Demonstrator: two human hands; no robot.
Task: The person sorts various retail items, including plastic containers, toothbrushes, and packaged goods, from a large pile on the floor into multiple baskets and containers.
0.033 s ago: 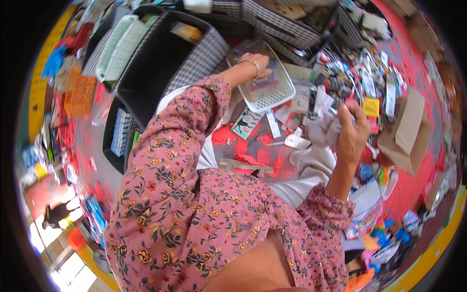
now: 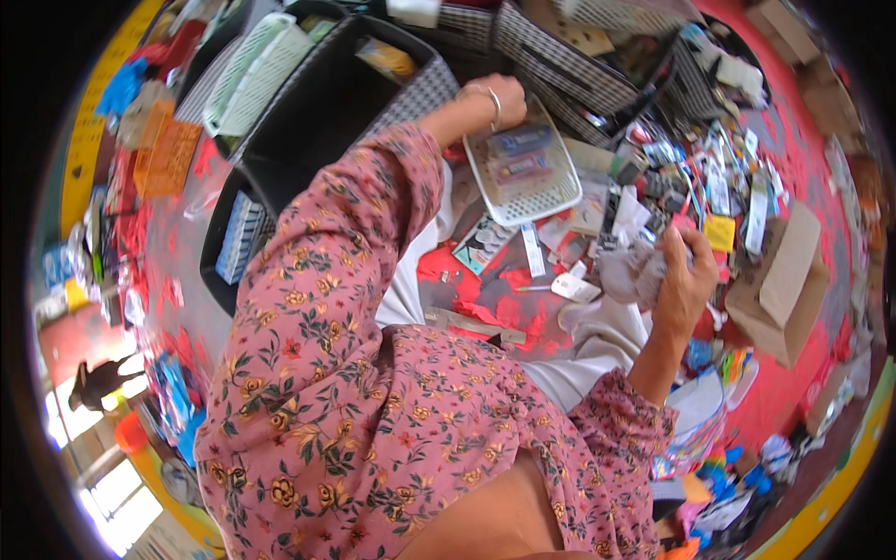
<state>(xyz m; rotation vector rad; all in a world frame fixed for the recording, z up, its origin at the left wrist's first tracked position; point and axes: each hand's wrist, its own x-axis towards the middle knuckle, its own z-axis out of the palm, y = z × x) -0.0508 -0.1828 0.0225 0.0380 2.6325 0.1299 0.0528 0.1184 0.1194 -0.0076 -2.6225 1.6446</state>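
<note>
A white plastic basket (image 2: pixel 551 207) with perforated sides stands ahead of me, with a few small blue and pinkish packets (image 2: pixel 525 154) inside. My left hand (image 2: pixel 506 99), a bracelet on its wrist, is at the basket's far left end; its fingers curl down out of sight, so what they grip is not visible. To the right, my right hand (image 2: pixel 688 273) is closed on a crumpled grey cloth (image 2: pixel 633 273), which bunches up on the hand's left side. Just below the basket lie a greenish card (image 2: pixel 483 245) and a white strip (image 2: pixel 532 249).
A black-lined checked fabric box (image 2: pixel 322 107) with a pale green basket (image 2: pixel 257 77) beside it is at the left. Checked boxes (image 2: pixel 560 65) stand at the back. Piled small goods (image 2: pixel 719 177) and an open cardboard box (image 2: pixel 782 280) are on the right.
My left hand has moved from over the basket's middle to its far left end, uncovering the packets. My right hand still holds the grey cloth. The whole view has shifted slightly.
</note>
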